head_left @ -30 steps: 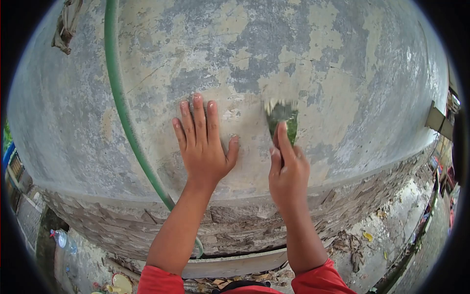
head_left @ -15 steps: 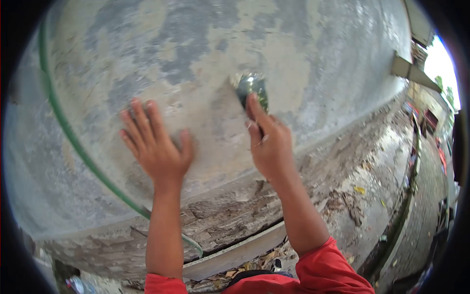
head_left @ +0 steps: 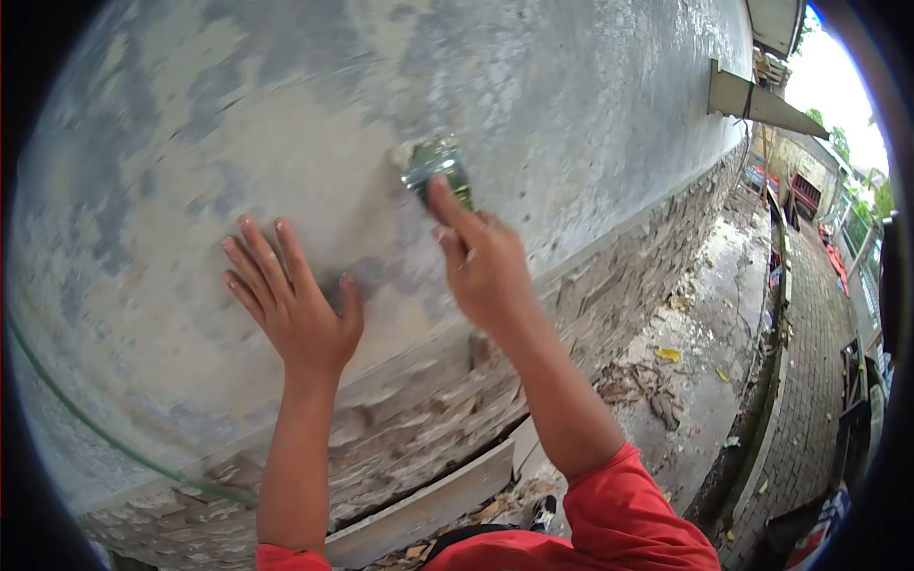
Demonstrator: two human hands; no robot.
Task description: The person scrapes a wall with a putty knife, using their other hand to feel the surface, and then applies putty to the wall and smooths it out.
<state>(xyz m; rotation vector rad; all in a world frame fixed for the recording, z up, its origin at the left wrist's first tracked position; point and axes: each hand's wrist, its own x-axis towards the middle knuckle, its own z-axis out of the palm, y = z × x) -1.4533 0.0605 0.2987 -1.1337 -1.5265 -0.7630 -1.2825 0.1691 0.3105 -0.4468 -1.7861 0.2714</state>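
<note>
My left hand (head_left: 297, 309) rests on the grey, patchy wall (head_left: 571, 124), fingers spread and palm toward the surface, holding nothing. To its right, my right hand (head_left: 487, 271) is closed around a putty knife (head_left: 441, 173). One finger stretches along the shiny blade, which meets the wall with its wide edge upward. Pale material shows at that edge. My palm and fingers hide the handle. Light beige patches and darker grey areas cover the wall around both hands.
A green hose (head_left: 95, 433) hangs at the lower left. Rough stone cladding (head_left: 609, 257) runs along the wall's foot, above a concrete ledge (head_left: 438, 504) and dry leaves. A bracket (head_left: 762, 103) juts from the wall at upper right. A brick path (head_left: 809, 352) lies to the right.
The view has swung to the right, so the hose, bracket and path sit farther left. Both hands stay at the wall, the left still spread and the right still gripping the putty knife.
</note>
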